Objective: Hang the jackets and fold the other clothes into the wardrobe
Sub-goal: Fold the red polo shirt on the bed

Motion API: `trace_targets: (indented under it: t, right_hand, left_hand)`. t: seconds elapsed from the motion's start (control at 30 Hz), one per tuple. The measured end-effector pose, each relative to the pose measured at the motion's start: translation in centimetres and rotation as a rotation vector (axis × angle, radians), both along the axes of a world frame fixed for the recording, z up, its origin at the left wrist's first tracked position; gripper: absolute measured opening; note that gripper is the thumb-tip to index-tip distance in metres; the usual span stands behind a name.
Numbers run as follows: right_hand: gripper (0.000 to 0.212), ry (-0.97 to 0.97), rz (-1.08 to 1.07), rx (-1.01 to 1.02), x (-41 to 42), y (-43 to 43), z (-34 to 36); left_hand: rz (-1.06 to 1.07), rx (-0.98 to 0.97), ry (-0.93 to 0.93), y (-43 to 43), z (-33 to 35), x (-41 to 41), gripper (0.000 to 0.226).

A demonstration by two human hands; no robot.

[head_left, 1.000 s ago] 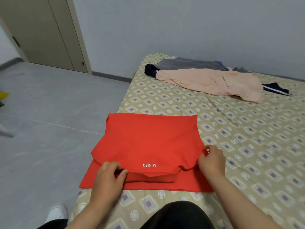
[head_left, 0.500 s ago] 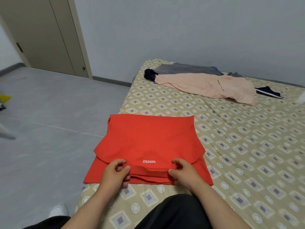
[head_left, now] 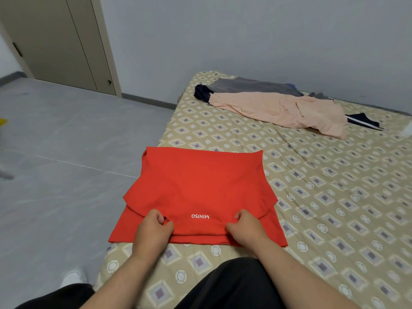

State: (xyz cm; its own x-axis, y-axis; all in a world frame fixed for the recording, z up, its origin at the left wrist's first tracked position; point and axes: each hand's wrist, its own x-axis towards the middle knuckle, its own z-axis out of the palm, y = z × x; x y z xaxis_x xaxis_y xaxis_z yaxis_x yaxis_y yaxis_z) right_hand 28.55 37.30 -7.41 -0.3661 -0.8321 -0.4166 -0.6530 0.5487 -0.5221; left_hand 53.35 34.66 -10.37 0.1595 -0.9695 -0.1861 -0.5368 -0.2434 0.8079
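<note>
A red T-shirt with white "MINISO" lettering lies partly folded at the near left corner of the bed. My left hand grips the shirt's near folded edge left of the lettering, fingers curled into the fabric. My right hand pinches the same edge right of the lettering. At the far end of the bed lies a pile of clothes: a peach garment on top, a grey one behind it and a dark navy piece at its left end.
A beige door stands in the far left corner. Grey floor runs along the bed's left side. A navy garment with a white stripe lies right of the pile. My dark-trousered knee rests on the bed.
My right hand has moved from the shirt's right side inward to the near folded edge. Both hands now hold that edge on either side of the lettering. The left hand has shifted slightly.
</note>
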Motion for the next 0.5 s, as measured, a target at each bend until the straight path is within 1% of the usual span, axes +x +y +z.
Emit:
trace_targets:
  t: [0.03,0.1,0.13,0.17,0.2,0.37,0.43,0.5]
  right_hand:
    - [0.016,0.075,0.029,-0.002,0.0,0.0,0.1]
    - [0.019,0.222,0.066,-0.064,-0.2,0.0,0.1]
    - [0.021,0.267,0.080,-0.098,-0.3,0.0,0.1]
    - [0.022,0.275,0.087,-0.119,-0.4,0.1,0.1]
    - [0.023,0.259,0.086,-0.122,-0.4,0.1,0.1]
    - [0.022,0.135,0.050,-0.123,-0.7,0.6,-0.3]
    - [0.024,0.075,0.025,-0.133,-0.7,0.8,-0.2]
    - [0.025,0.013,0.002,-0.130,-0.6,0.8,-0.1]
  left_hand:
    - [-0.051,-0.071,-0.124,0.5,-0.1,0.2,0.031]
    - [-0.197,-0.318,-0.377,1.4,-0.4,0.6,0.023]
    - [-0.269,-0.446,-0.450,1.8,-0.7,0.8,0.020]
    - [-0.329,-0.545,-0.487,2.0,-1.1,0.9,0.022]
    - [-0.372,-0.600,-0.493,2.2,-1.4,1.0,0.025]
    - [-0.485,-0.549,-0.510,2.0,-2.1,0.9,0.035]
    - [-0.486,-0.530,-0.448,1.5,-1.8,1.1,0.046]
    - [-0.456,-0.558,-0.398,0.7,-1.0,1.7,0.049]
